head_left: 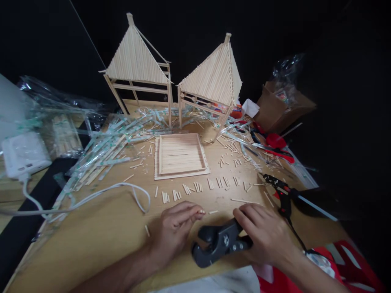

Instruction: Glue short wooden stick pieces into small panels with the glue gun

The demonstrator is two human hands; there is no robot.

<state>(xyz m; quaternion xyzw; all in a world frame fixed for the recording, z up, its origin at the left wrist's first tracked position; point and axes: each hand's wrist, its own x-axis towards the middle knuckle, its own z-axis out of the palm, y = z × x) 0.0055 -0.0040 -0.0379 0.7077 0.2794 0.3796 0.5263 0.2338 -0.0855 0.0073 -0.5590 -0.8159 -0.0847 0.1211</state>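
My left hand is closed in a pinch on short cut wooden stick pieces, their ends poking past the fingertips. My right hand is wrapped round the handles of a black pipe cutter, whose curved jaws point left, below my left hand. One loose stick piece lies on the table between the two hands. Beyond them, small bundles of cut pieces are laid in a row. Behind that row sits a flat square stick panel with a raised frame.
Two stick-built models with pointed roofs stand at the back. Plastic wrappers and sticks litter the left. A glue gun and red-handled scissors lie right. A white cable from a white power bank crosses the left.
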